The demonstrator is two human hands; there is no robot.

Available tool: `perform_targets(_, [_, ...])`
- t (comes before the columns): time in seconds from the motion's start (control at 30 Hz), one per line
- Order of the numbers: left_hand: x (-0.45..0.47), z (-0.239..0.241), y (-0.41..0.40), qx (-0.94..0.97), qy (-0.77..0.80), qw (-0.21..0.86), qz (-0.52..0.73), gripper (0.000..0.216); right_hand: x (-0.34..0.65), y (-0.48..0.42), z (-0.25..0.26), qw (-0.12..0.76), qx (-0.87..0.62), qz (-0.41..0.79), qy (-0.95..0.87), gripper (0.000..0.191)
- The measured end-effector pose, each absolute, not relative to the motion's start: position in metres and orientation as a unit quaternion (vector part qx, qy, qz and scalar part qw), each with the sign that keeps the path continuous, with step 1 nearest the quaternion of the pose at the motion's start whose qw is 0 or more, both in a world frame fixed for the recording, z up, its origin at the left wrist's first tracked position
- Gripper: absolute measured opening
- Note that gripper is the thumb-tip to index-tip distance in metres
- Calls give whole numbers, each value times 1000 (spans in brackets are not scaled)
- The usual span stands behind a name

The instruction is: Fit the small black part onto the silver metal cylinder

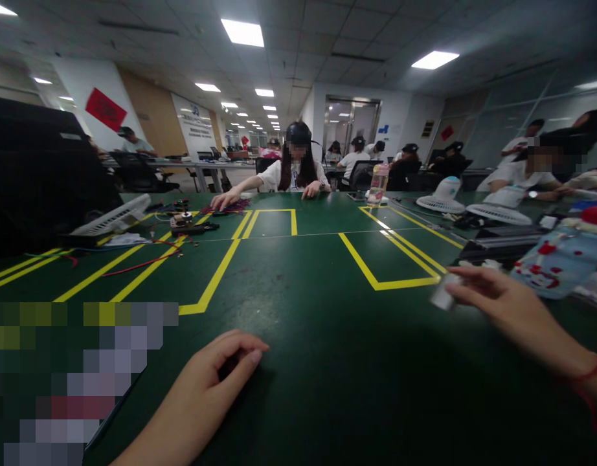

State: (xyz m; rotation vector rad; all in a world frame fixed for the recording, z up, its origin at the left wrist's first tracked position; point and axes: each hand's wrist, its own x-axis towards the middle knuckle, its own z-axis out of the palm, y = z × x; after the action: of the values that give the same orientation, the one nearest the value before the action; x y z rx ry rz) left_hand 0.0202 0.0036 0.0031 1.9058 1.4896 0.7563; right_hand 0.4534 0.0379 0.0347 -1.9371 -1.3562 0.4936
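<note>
My right hand is out over the right side of the green table. Its thumb and fingers pinch a small white object, smeared by motion, so its kind does not show. The object is beside the lower right corner of a yellow tape outline. Nearer to me, my left hand rests on the tabletop with fingers curled and thumb tip against the index finger. Nothing shows between those fingers. A light blue bag with a red-and-white print lies close beyond my right hand.
Wires and small parts lie at the left, near a white fan. More fans and a bottle stand at the far right. A person sits opposite, hands on the table. A black bulky thing rises at left.
</note>
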Motion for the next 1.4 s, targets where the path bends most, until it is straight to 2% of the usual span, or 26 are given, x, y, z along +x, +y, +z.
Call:
perform_targets(0.07, [25,5,2,736,551,284,273,18,391,30,35,378,-604,480,-512,55])
perform_targets(0.13, [33,9,-2,759,528,267,272,22,335,24,33,339,-488,675,-436,45])
perform_targets(0.23, [50,18,-8,786,477,247,306,38,282,20,23,256,-386,824,-327,38])
perform_targets(0.33, [65,26,-11,801,431,242,339,47,264,19,14,220,-340,865,-296,40])
perform_targets(0.43, [71,24,-11,813,421,236,326,44,265,19,10,233,-332,857,-316,42])
perform_targets(0.5, [70,18,-10,822,421,227,310,45,268,20,10,284,-353,812,-367,42])
perform_targets(0.63, [68,7,-8,799,458,239,308,52,274,27,10,371,-413,586,-590,46])
perform_targets(0.7, [70,9,-4,771,481,269,317,41,275,29,7,372,-411,468,-688,36])
perform_targets(0.77, [74,15,2,756,484,290,332,27,274,31,3,374,-405,402,-731,33])
perform_targets(0.93, [85,29,19,776,467,266,332,14,271,31,-8,397,-414,430,-697,58])
perform_targets(1.2, [93,36,30,760,487,262,341,12,272,32,-6,386,-414,443,-695,57])
perform_targets(1.4, [78,38,27,745,524,246,331,21,276,30,-3,370,-414,408,-724,50])
